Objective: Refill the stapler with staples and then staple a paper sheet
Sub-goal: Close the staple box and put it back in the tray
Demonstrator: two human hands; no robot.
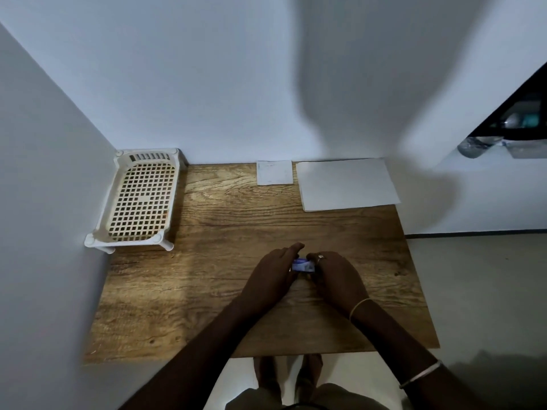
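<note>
A small blue and white object (302, 265), either a stapler or a staple box, is held between both hands over the middle of the wooden table (207, 261); most of it is hidden by fingers. My left hand (273, 275) grips its left end and my right hand (337, 276) grips its right end. A white paper sheet (346, 183) lies flat at the table's far right. A smaller square of white paper (274, 172) lies just left of it against the wall.
A cream perforated plastic tray (142, 199) on short legs stands at the far left corner against the walls. The table's right edge drops to a pale floor. A dark shelf with a bottle (476, 146) is at the upper right.
</note>
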